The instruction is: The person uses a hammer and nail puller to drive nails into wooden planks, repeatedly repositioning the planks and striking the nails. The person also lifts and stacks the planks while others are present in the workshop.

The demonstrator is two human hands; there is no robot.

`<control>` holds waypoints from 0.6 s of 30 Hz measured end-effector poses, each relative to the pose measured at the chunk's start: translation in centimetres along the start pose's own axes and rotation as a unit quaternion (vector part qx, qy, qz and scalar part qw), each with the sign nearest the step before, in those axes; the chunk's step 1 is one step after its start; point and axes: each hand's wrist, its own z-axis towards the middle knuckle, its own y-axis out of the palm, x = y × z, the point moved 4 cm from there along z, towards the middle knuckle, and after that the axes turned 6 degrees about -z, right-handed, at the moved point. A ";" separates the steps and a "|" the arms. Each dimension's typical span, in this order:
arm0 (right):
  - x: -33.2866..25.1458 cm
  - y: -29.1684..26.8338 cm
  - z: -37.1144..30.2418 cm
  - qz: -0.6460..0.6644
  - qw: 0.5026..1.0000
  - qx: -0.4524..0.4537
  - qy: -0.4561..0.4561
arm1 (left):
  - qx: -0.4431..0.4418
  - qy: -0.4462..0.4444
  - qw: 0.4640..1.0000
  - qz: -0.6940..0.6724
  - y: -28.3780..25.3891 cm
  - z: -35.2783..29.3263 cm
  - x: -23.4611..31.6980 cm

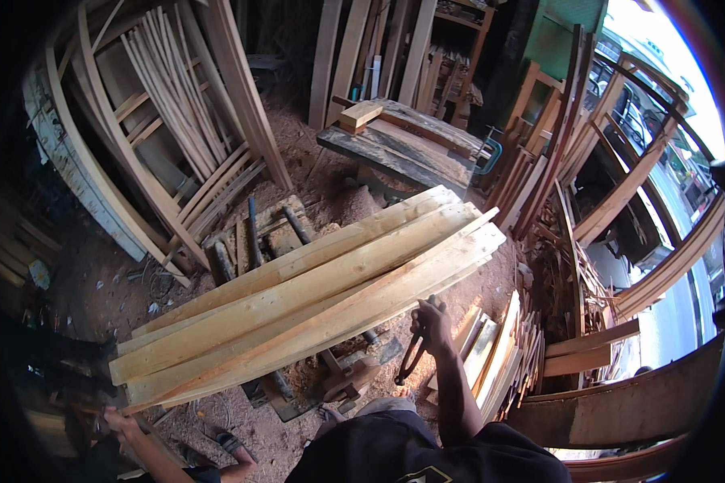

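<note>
My right hand (433, 324) is closed around a dark, two-armed tool (411, 360), shaped like pincers, that hangs down from the fist. It is beside the near right edge of a stack of long pale boards (314, 294). These boards lie slantwise across a low workbench (286, 402), with a narrow strip (330, 328) on top. My left hand is not in view. At the lower left, another person's hand (121, 423) is at the near end of the boards; what its fingers grip is too small to tell.
Behind the boards stands a second bench (399, 149) with a wood block (361, 114) and a teal clamp (489, 151). Timber frames (129, 137) lean at left. Offcuts (491, 354) lie to my right. Sawdust covers the floor; a sandalled foot (235, 451) is at lower left.
</note>
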 end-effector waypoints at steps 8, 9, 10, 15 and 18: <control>-3.5 2.8 2.8 -0.323 0.932 0.128 -0.105 | -0.054 0.011 0.999 0.000 0.3 -2.3 -0.6; -3.4 3.1 3.2 -0.297 0.943 0.117 -0.094 | -0.061 0.007 0.998 -0.001 0.5 -3.1 -0.5; -3.3 3.2 3.5 -0.289 0.946 0.128 -0.076 | -0.065 0.002 0.998 -0.002 0.5 -4.1 -0.5; -1.9 3.0 3.8 -0.139 0.981 0.092 -0.098 | -0.101 -0.030 0.994 -0.014 0.0 -8.4 0.0; -0.4 1.7 3.6 0.032 0.995 0.078 -0.058 | -0.119 -0.057 0.991 -0.023 -1.3 -10.3 0.0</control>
